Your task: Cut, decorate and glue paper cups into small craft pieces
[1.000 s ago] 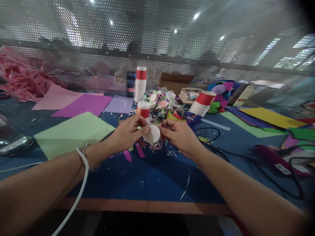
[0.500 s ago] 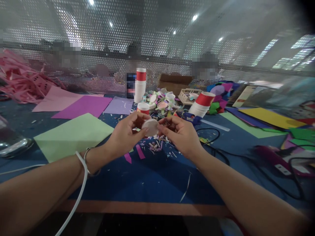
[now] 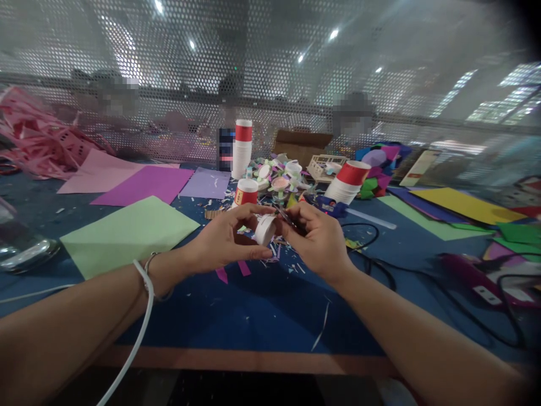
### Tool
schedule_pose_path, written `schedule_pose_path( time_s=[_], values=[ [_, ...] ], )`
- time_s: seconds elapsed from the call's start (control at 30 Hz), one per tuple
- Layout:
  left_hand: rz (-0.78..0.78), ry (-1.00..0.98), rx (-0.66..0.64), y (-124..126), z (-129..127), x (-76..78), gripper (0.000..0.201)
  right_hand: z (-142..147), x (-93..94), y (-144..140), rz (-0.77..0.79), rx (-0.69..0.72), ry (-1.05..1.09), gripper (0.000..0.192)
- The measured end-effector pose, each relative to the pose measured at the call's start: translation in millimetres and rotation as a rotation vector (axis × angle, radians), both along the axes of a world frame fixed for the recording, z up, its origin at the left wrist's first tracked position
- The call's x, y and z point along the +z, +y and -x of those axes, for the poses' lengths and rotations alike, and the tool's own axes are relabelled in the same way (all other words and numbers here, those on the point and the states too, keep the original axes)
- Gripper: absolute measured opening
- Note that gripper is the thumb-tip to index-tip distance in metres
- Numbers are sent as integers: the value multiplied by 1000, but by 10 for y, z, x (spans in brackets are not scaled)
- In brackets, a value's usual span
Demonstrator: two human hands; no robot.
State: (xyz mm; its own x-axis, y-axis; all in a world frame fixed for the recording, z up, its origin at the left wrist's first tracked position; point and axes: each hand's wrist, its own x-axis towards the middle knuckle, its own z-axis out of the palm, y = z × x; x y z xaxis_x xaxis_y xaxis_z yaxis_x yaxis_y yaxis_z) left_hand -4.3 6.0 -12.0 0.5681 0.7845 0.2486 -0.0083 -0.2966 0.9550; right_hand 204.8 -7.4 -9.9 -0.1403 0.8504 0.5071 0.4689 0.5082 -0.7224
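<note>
Paper piece, held in your left hand, needs a light touch to avoid creasing beside the dark tool your right hand grips.

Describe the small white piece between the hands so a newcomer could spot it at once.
Start at the middle of the blue table, in front of the red-and-white cups. There the white piece sits between the left hand's fingers and thumb, the right hand close beside it. It is round and shallow, and unlike those cups it shows no red.
</note>
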Motion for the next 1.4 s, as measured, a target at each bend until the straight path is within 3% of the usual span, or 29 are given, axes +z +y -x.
schedule_pose_path(
  time_s=[0.4,1.07,1.23,1.4],
  values=[
    [437,-195,-144,2,20,88,43,3,45,-35,38,43,-15,19],
    [525,-292,-85,47,-15,59,33,-7,57,-21,3,-16,-56,5],
    [521,-329,-28,59,-10,70,32,-39,63,-2,-95,-59,-91,4],
    [509,-313,-98,70,-2,34,36,-70,61,23,-109,-108,-92,4]
  ],
)
